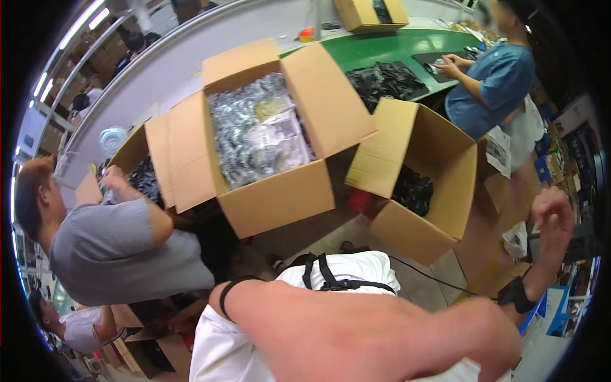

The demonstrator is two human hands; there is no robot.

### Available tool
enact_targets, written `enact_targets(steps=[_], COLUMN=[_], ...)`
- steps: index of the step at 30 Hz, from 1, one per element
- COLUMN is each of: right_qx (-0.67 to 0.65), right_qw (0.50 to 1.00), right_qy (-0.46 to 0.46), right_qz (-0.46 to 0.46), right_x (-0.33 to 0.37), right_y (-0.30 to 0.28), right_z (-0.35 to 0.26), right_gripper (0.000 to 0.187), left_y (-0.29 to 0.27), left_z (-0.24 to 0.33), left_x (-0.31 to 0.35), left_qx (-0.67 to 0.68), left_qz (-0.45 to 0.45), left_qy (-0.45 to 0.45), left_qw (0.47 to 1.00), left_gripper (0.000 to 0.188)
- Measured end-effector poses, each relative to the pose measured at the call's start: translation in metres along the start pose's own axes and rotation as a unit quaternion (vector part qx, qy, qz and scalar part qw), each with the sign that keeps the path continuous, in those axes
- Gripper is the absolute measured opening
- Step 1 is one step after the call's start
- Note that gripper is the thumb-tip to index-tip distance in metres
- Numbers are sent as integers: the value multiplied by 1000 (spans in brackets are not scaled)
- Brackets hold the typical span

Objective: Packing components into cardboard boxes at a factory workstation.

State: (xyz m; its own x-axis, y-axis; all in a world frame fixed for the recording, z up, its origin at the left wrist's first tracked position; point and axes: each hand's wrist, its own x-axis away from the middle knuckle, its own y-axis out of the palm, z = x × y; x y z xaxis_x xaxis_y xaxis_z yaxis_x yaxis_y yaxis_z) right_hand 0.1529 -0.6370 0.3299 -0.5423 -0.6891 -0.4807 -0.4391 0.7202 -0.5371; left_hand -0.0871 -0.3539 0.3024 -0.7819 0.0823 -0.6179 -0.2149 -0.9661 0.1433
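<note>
My left arm reaches across the front of my body, large and close. My left hand (487, 340) lies at lower right, near the black band (517, 295) on my right wrist. Its fingers are blurred and hidden, so I cannot tell whether it holds anything. Raised at the far right, my right hand (552, 210) has loosely bent fingers and nothing visible in it. Ahead of me, a large open cardboard box (277, 197) is filled with clear plastic-wrapped pieces (254, 137). A second open carton (445, 191), to its right, holds black bagged items (414, 191).
At left, a person in grey (121, 248) reaches into another box. Beyond the cartons, a person in blue (490, 83) handles something small at a green table (394, 48) bearing a black pile (385, 83). A dark cable (433, 277) runs toward my right wrist.
</note>
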Motion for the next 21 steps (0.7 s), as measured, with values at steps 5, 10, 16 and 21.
enact_targets(steps=[5,10,16,21], right_qx=[-76,-162,-87,-121], right_qw=[993,966,923,883], right_qy=[48,118,145,174], right_qz=[-81,-163,-345,-419], right_x=[-11,-47,-84,-74], right_y=[23,58,186,307], right_z=[37,68,131,160], right_gripper=[30,20,31,40], left_y=[47,52,-92,-269], left_z=[-43,-40,-23,-116], left_x=[-40,-57,-21,111], left_qx=[-28,-97,-263,-428], left_qz=[78,164,-16,322], left_qy=[100,201,-137,-404], left_qw=[992,961,955,742], left_gripper=[31,22,36,36])
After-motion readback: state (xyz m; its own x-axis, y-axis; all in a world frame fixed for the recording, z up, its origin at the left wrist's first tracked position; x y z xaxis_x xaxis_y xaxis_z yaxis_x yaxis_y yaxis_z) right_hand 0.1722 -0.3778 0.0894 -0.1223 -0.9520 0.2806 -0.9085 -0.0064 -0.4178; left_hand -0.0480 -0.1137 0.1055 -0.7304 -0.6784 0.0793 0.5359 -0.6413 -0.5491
